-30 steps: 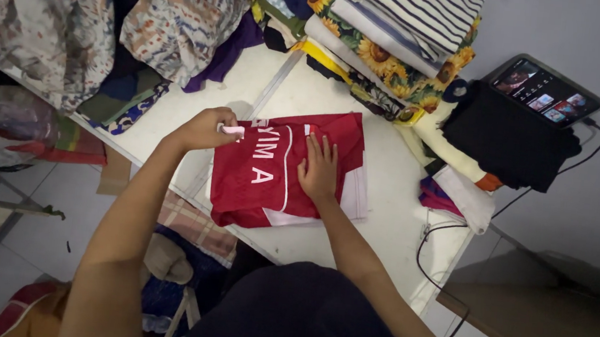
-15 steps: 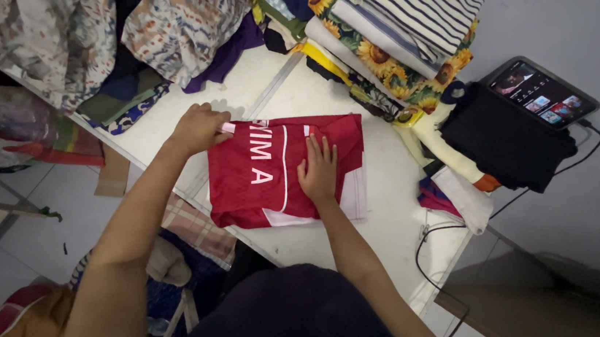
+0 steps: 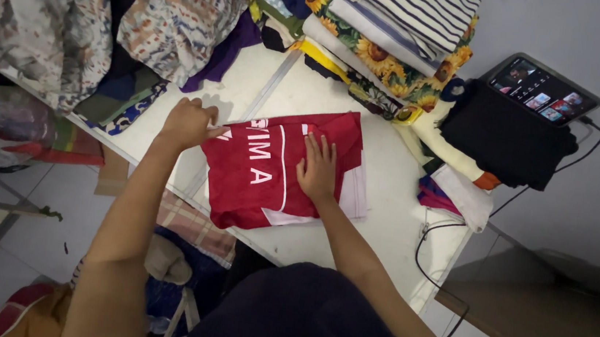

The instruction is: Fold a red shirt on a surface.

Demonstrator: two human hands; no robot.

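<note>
The white table (image 3: 393, 192) takes up most of what I see below me, its far edge crowded with a loose heap of patterned clothes (image 3: 73, 15) on the left and a folded stack of striped and sunflower-print fabric (image 3: 394, 31) toward the right, with a black bundle (image 3: 508, 137) and a tablet (image 3: 546, 88) propped on it beside the wall. In the bare middle of the table lies the red shirt (image 3: 269, 187) with white lettering and white trim (a sports jersey, by the look of it), flattened into a rough rectangle with a white layer showing under its right and lower edges. By my judgement the fold is partly made: the body lies flat and squared, but the left edge is not yet tucked in and the shirt has not joined the stack. My right hand (image 3: 318, 170) rests flat on the shirt near its middle, fingers together and only slightly fanned, pressing the cloth down. My left hand (image 3: 188, 122) sits at the shirt's upper left corner, fingers curled and pinching the edge of the fabric there.
</note>
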